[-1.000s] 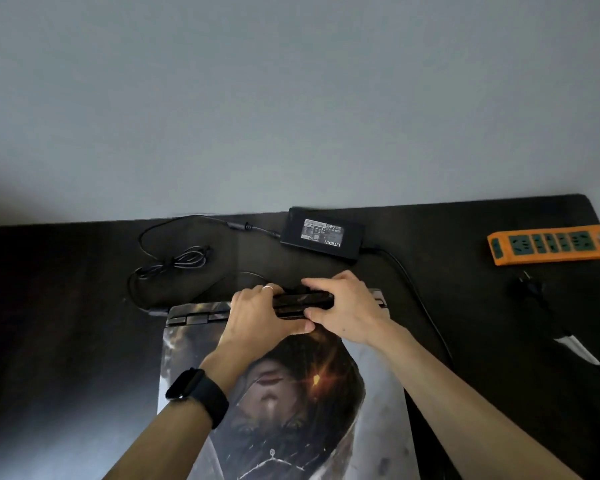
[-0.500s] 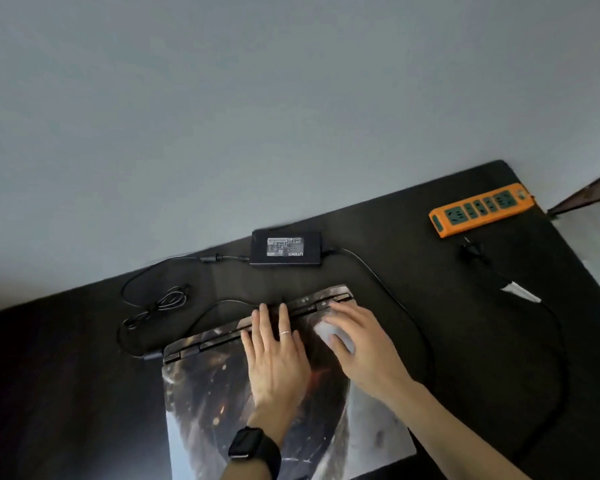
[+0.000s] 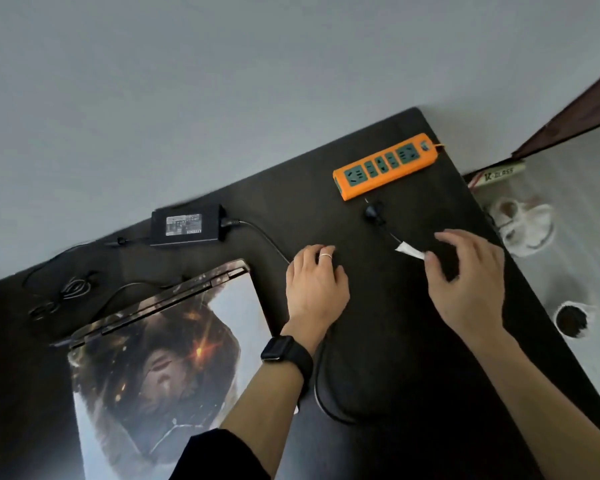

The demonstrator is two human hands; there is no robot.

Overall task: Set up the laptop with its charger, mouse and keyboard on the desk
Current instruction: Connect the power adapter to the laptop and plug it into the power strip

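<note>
The shut laptop point(image 3: 160, 341), its lid covered by a printed picture, lies on the black desk point(image 3: 413, 358) at lower left. The black charger brick point(image 3: 186, 225) sits behind it near the wall, and its thick cable point(image 3: 267, 239) runs right and passes under my left hand point(image 3: 316, 285). That hand lies palm down just right of the laptop, fingers curled over a small dark thing that looks like the mouse, mostly hidden. My right hand point(image 3: 465, 282) hovers with fingers spread over the cable's white tag point(image 3: 409, 251). The black plug point(image 3: 374, 213) lies loose below the strip.
An orange power strip point(image 3: 385, 166) lies at the desk's far right corner. A thin coiled cord point(image 3: 70, 292) lies left of the laptop. Beyond the desk's right edge, pale shoes point(image 3: 523, 223) and a dark round object point(image 3: 572, 320) are on the floor.
Both hands have left the laptop lid and moved right onto the desk. The view has swung right and tilted. My right hand now reaches toward the tagged cable.
</note>
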